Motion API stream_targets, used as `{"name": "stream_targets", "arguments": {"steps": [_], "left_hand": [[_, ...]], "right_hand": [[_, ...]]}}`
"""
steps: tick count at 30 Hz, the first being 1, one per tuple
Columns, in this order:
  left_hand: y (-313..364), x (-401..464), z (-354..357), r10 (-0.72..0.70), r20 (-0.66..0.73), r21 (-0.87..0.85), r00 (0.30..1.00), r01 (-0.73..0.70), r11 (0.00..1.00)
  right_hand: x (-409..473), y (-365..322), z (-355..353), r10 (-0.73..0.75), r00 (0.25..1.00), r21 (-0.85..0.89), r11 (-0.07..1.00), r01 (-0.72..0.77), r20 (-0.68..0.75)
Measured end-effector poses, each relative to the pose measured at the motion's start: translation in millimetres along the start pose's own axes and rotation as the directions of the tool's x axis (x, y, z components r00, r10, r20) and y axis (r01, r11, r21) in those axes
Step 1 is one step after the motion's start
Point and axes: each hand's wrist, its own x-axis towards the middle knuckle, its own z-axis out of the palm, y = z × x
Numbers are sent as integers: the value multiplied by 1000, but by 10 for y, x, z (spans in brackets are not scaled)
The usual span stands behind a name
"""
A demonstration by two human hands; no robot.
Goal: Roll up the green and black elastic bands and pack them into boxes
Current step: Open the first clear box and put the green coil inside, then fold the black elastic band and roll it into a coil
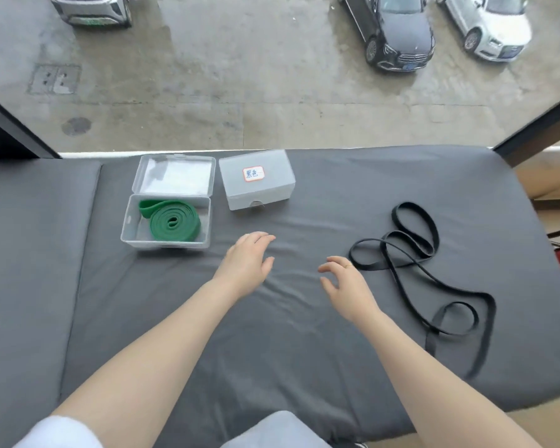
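A rolled green elastic band (pixel 172 223) lies inside an open clear plastic box (pixel 127 221), whose lid (pixel 175 176) is flipped back. To its right stands a closed clear box (pixel 256 184) with a red-edged label. A long black elastic band (pixel 411 250) sprawls in loose loops on the right of the grey cushion. My left hand (pixel 248 263) hovers flat and relaxed over the cushion, just right of the open box. My right hand (pixel 345 284) hangs with loosely curled fingers, holding nothing, close to the black band's nearest loop.
The grey cushion (pixel 272 334) covers a window-side bench; a second cushion (pixel 29 253) adjoins at the left. Behind the boxes is a window with parked cars far below. Dark window frames (pixel 10 130) slant at both sides.
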Motion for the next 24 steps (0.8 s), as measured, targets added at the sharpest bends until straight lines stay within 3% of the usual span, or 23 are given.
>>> {"name": "stream_targets", "arguments": {"steps": [4,8,15,18,21,24], "left_hand": [[608,72,486,-8,17,-89,1000,9,996],[1192,103,1065,-119,52,-204,992,127,971],[2031,76,2072,-271,132,-382,953,302,873],[2255,9,2351,-268,128,-432,955,297,852],[2397,-29,2524,-228,119,-450,966,257,855],[2468,-47,2601,-167,113,-438,979,200,876]], "right_hand": [[-230,644,-368,-6,999,-12,1000,6,-42],[-457,1352,-637,12,1000,-35,999,-12,-4],[-698,2630,-872,22,997,-474,880,15,73],[-714,3028,-928,85,974,-618,783,66,212],[-723,3233,-898,36,965,-710,685,166,261],[-799,3240,-823,-97,980,-574,799,180,172]]}}
